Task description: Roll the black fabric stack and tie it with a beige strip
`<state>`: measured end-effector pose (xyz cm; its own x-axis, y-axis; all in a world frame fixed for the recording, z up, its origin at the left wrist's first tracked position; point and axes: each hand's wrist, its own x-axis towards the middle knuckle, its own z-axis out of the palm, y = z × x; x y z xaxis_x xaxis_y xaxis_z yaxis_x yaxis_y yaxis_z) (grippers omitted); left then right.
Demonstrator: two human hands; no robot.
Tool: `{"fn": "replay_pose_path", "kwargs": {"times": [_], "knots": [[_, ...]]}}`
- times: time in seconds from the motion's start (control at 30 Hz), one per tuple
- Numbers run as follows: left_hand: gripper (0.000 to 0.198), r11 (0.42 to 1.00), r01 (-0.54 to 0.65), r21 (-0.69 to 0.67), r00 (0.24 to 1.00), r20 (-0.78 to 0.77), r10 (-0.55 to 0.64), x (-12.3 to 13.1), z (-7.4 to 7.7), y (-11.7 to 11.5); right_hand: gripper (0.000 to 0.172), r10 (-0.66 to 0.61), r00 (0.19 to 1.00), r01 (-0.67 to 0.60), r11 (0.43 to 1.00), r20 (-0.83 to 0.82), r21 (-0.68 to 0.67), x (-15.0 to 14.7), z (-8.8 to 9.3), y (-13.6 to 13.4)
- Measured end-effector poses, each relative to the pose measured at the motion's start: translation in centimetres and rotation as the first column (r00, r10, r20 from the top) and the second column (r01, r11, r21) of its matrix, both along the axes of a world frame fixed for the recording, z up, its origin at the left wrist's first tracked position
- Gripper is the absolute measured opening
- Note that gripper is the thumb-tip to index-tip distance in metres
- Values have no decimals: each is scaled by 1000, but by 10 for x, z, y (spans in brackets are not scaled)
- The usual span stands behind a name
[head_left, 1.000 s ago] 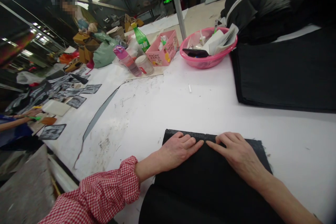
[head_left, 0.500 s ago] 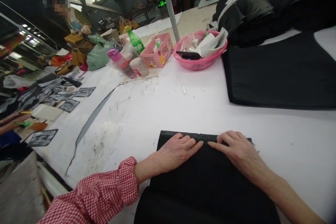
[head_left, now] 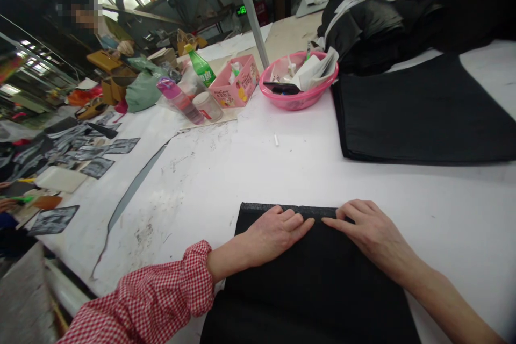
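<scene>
Left hand [head_left: 271, 234] and right hand [head_left: 373, 236] curl over a flat black fabric panel [head_left: 318, 285], grip unclear; uneven pressure could skew its far edge [head_left: 258, 207].

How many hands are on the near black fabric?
2: the left hand and the right hand, side by side near the far edge of the black fabric.

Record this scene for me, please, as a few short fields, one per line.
Left hand: on the black fabric, near its far edge
Right hand: on the same fabric, near that edge
Sleeve: red-and-white checked, left arm
Surface: white tabletop with dark marks
Ahead: small white stick, pink basin beyond
Ahead right: flat black stack
</scene>
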<state>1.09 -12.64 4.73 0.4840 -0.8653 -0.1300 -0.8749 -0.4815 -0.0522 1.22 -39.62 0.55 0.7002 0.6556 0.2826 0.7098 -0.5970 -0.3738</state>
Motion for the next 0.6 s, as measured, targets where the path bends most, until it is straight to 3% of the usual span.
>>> {"fn": "replay_pose_path", "kwargs": {"times": [0.37, 0.6], "knots": [[42, 1000, 26, -10, 1000, 8, -25, 0, -6, -11, 29, -19, 999, 20, 999, 33, -35, -4, 1, -3], [43, 1000, 25, 2, 1000, 6, -25, 2, -4, -20, 34, -29, 999, 30, 999, 27, -44, -4, -1, -22]]}}
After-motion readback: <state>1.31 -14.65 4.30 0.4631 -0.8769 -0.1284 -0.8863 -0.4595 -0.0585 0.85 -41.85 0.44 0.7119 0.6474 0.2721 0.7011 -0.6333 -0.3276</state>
